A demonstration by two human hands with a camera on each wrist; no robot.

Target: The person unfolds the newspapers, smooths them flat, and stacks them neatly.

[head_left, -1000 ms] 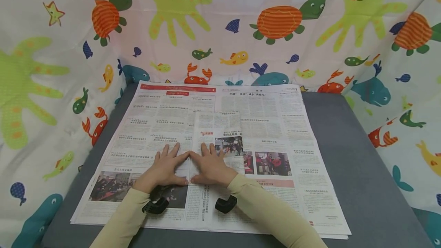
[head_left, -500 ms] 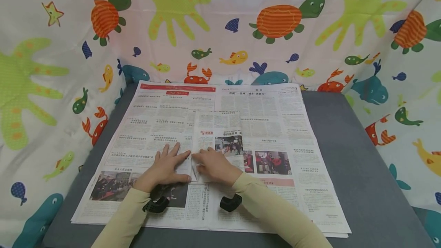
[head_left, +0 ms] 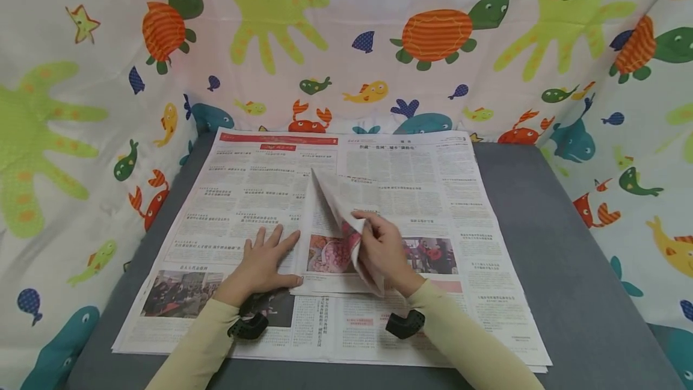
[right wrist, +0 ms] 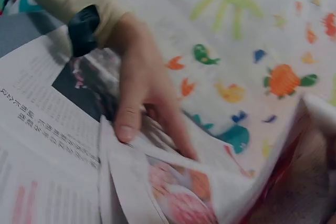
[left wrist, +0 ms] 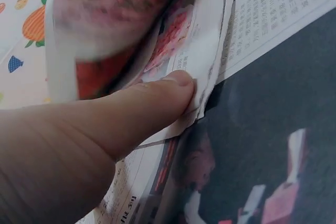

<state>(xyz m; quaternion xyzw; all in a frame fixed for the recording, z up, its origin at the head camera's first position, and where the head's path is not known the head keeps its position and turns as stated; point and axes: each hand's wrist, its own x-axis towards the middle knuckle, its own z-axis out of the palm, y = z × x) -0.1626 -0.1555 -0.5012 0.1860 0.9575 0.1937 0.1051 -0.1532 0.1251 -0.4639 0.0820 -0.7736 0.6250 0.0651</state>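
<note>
A small folded newspaper (head_left: 319, 224) lies on larger spread newspaper sheets (head_left: 422, 173). My left hand (head_left: 261, 266) is spread flat, its thumb and forefinger resting along the folded newspaper's left edge. Its thumb (left wrist: 152, 98) presses near the lower corner in the left wrist view. My right hand (head_left: 387, 251) grips the raised page (head_left: 373, 281), which stands curved and tilted to the right. Beneath it a pink food photo (head_left: 327, 254) is exposed. The right wrist view shows the raised page (right wrist: 294, 182) blurred, with my right fingers mostly hidden behind it.
The spread sheets cover most of a grey table (head_left: 514, 191), which shows along both sides and the front. A white curtain (head_left: 335, 29) printed with sea animals encloses the back and sides. Black bands (head_left: 405, 324) sit on both wrists.
My right hand has moved from the folded newspaper's left edge toward the right, lifting its top page and exposing photos underneath. The left hand has stayed nearly in place.
</note>
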